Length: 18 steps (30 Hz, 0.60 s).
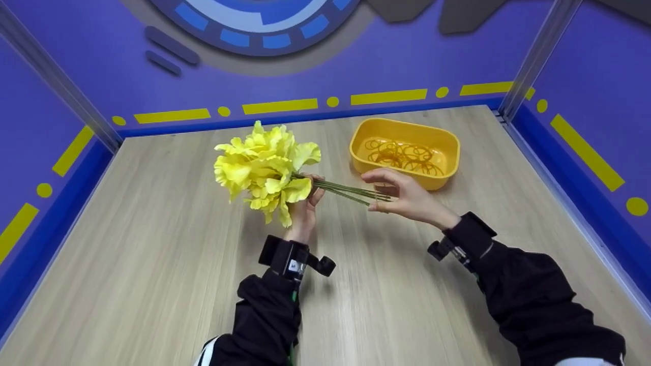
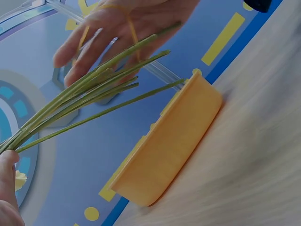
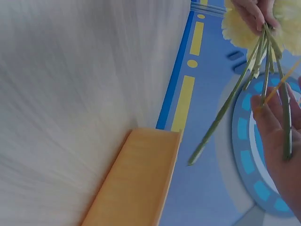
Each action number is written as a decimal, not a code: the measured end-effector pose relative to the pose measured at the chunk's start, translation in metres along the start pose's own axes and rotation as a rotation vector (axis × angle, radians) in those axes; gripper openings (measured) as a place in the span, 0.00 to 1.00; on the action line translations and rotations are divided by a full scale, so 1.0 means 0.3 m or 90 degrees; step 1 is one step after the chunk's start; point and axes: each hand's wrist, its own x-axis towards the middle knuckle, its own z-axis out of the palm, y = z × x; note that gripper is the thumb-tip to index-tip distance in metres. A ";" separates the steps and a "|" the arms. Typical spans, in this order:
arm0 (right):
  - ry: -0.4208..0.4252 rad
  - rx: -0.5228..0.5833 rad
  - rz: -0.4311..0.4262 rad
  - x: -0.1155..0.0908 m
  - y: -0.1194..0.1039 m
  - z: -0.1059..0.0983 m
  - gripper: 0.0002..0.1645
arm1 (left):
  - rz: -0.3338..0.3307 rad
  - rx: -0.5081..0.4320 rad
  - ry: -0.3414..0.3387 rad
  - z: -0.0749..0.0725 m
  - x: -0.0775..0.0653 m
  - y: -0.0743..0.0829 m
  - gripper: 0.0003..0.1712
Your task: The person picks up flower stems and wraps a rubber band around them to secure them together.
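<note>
A bunch of yellow artificial flowers [image 1: 264,170] lies sideways above the table, its blooms pointing left. My left hand [image 1: 303,216] grips the green stems [image 1: 348,190] just below the blooms. At the stems' free ends is my right hand [image 1: 412,201], thumb and fingers spread apart around them. A thin yellow-orange rubber band [image 2: 133,35] is stretched across the right hand's spread fingers in the left wrist view. The same band shows beside the stems in the right wrist view. Several stem ends fan out loosely; whether the band encircles them all, I cannot tell.
A yellow plastic box [image 1: 442,181] with several loose rubber bands [image 1: 402,155] inside stands at the back right, just behind the right hand. Blue printed panels [image 1: 285,86] enclose the wooden table [image 1: 163,229] at the back and both sides.
</note>
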 end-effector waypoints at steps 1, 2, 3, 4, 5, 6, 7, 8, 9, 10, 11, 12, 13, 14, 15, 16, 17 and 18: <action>-0.006 -0.008 -0.008 0.006 -0.003 0.004 0.33 | -0.003 0.001 -0.002 0.002 -0.002 -0.005 0.19; -0.012 -0.015 -0.016 0.013 -0.004 0.007 0.31 | -0.007 0.005 -0.006 0.003 -0.003 -0.010 0.19; -0.019 -0.024 -0.021 0.019 -0.007 0.010 0.29 | -0.009 0.008 -0.009 0.005 -0.005 -0.015 0.19; -0.026 -0.031 -0.028 0.026 -0.010 0.014 0.28 | -0.013 0.008 -0.012 0.006 -0.007 -0.021 0.19; -0.032 -0.037 -0.032 0.032 -0.013 0.018 0.26 | -0.018 0.012 -0.011 0.008 -0.007 -0.026 0.20; -0.038 -0.037 -0.034 0.039 -0.015 0.022 0.24 | -0.022 0.016 -0.012 0.010 -0.007 -0.031 0.19; -0.042 -0.040 -0.036 0.046 -0.017 0.026 0.22 | -0.028 0.019 -0.010 0.012 -0.007 -0.035 0.20; -0.046 -0.040 -0.038 0.052 -0.017 0.030 0.21 | -0.031 0.021 -0.009 0.014 -0.007 -0.037 0.20; -0.049 -0.043 -0.042 0.058 -0.019 0.034 0.20 | -0.034 0.023 -0.007 0.016 -0.007 -0.038 0.19; -0.052 -0.044 -0.045 0.063 -0.019 0.039 0.20 | -0.037 0.025 -0.005 0.018 -0.007 -0.038 0.19; -0.053 -0.048 -0.050 0.068 -0.017 0.043 0.19 | -0.038 0.028 -0.003 0.020 -0.007 -0.037 0.18; -0.054 -0.053 -0.055 0.072 -0.016 0.047 0.19 | -0.040 0.029 0.000 0.021 -0.006 -0.036 0.18; -0.055 -0.057 -0.061 0.075 -0.012 0.050 0.18 | -0.041 0.029 0.002 0.022 -0.006 -0.033 0.18; -0.057 -0.056 -0.065 0.078 -0.008 0.053 0.18 | -0.040 0.028 0.004 0.023 -0.006 -0.031 0.18; -0.058 -0.058 -0.067 0.080 -0.004 0.056 0.19 | -0.039 0.027 0.005 0.025 -0.007 -0.028 0.18; -0.058 -0.059 -0.070 0.081 -0.001 0.058 0.19 | -0.039 0.025 0.005 0.025 -0.008 -0.026 0.18; -0.058 -0.065 -0.073 0.081 0.003 0.059 0.19 | -0.039 0.023 0.004 0.026 -0.010 -0.023 0.18; -0.058 -0.068 -0.077 0.081 0.003 0.060 0.19 | -0.040 0.023 0.003 0.027 -0.013 -0.022 0.18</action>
